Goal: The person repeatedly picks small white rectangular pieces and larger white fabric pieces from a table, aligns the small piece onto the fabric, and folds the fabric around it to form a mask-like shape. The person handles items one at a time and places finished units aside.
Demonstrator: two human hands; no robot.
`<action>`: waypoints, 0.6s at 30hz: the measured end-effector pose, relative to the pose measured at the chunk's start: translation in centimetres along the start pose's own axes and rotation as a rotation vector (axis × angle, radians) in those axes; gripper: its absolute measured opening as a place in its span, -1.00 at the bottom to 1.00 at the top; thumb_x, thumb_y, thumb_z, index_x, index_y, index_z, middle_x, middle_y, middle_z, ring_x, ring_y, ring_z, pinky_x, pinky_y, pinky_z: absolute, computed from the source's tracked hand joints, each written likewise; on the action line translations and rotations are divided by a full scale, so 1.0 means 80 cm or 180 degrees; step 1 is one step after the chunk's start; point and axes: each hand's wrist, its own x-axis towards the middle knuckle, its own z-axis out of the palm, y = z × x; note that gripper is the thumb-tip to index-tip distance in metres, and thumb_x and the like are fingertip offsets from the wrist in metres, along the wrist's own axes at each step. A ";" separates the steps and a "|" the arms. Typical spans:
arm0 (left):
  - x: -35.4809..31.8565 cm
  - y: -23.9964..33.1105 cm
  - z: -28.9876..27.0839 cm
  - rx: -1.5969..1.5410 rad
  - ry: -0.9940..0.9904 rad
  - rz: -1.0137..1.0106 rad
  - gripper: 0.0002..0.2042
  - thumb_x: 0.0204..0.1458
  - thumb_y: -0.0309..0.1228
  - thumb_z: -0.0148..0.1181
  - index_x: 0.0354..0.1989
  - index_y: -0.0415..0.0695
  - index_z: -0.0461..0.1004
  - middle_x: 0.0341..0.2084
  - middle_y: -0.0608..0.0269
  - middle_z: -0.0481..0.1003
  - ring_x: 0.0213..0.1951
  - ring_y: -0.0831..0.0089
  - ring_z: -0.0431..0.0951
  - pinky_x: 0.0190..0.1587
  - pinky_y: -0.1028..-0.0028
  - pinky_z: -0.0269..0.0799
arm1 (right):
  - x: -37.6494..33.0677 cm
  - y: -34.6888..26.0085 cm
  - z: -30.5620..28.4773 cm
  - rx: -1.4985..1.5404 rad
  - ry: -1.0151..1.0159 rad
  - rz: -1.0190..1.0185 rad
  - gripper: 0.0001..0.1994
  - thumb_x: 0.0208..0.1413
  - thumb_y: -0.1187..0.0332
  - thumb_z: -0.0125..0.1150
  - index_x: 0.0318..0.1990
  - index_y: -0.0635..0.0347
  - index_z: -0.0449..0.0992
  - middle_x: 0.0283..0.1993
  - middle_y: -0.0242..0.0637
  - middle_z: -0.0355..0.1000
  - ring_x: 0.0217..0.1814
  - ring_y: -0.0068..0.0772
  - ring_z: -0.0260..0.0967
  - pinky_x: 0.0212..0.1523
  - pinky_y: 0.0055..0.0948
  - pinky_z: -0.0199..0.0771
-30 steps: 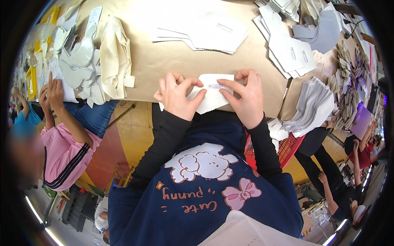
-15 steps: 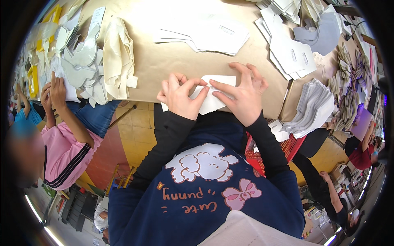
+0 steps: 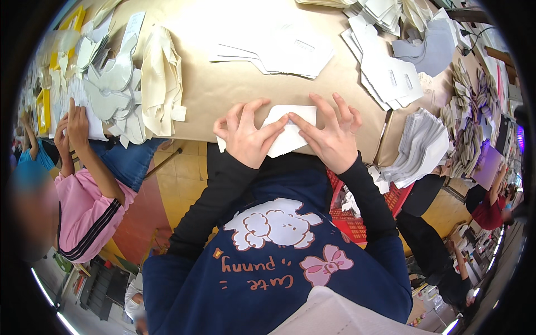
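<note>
A white cut piece (image 3: 306,115), seemingly stiff, lies at the table's near edge, its lower end jutting over it. A small printed mark or label on its middle is mostly covered by fingertips. My left hand (image 3: 244,139) presses a fingertip there from the left, its other fingers spread and raised. From the other side my right hand (image 3: 336,142) does the same, fingertips almost meeting, remaining fingers stretched apart. Neither hand grips the piece. Another pale edge (image 3: 221,144) peeks out beside my left hand. Beyond lie fanned white pieces (image 3: 285,56), marked alike.
More white pieces (image 3: 385,72) and a bundled stack (image 3: 416,148) lie to the right. Cream fabric pieces (image 3: 162,84) and grey cut pieces (image 3: 111,92) sit left, near a co-worker in a pink top (image 3: 95,204). A red basket (image 3: 399,198) stands below the table, right of me.
My hands have flattened somewhat, their free fingers spreading wider while fingertips stay on the piece's middle. The view has shifted slightly; the piece stays at the table edge.
</note>
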 end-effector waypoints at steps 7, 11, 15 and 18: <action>0.003 0.002 -0.011 0.0268 -0.0182 0.0103 -0.76 -0.06 -0.17 0.41 -0.18 0.49 0.69 0.28 0.41 0.32 0.32 0.18 0.15 0.16 -0.02 -0.05 | -0.004 0.000 -0.010 0.0230 -0.0223 0.0332 -0.57 0.02 0.08 0.41 0.09 -0.63 0.57 0.40 -0.44 0.20 0.51 -0.03 -0.18 0.34 0.11 -0.21; 0.007 0.002 -0.011 -0.0056 -0.0287 -0.0106 -0.78 -0.05 -0.17 0.41 -0.18 0.43 0.70 0.32 0.37 0.28 0.37 0.10 0.07 0.19 -0.07 -0.09 | -0.006 0.000 -0.011 0.0348 -0.0209 0.0411 -0.63 0.04 0.12 0.38 0.05 -0.53 0.64 0.42 -0.37 0.18 0.52 0.01 -0.19 0.38 0.05 -0.26; 0.012 -0.003 -0.010 -0.0485 -0.0441 -0.0431 -0.60 -0.09 -0.17 0.43 0.00 0.33 0.63 0.36 0.33 0.22 0.39 0.08 0.04 0.23 -0.12 -0.15 | -0.004 0.008 -0.009 0.0644 -0.0214 0.0369 -0.59 0.04 0.13 0.38 0.11 -0.39 0.61 0.41 -0.32 0.20 0.50 0.00 -0.09 0.39 0.04 -0.20; 0.015 -0.003 -0.010 -0.0505 -0.0505 -0.0585 -0.46 -0.12 -0.16 0.42 0.14 0.28 0.54 0.38 0.32 0.18 0.40 0.09 0.03 0.25 -0.15 -0.18 | -0.003 0.010 -0.007 0.0744 -0.0179 0.0431 -0.50 0.05 0.12 0.37 0.21 -0.26 0.53 0.40 -0.30 0.21 0.47 -0.04 -0.02 0.38 0.06 -0.16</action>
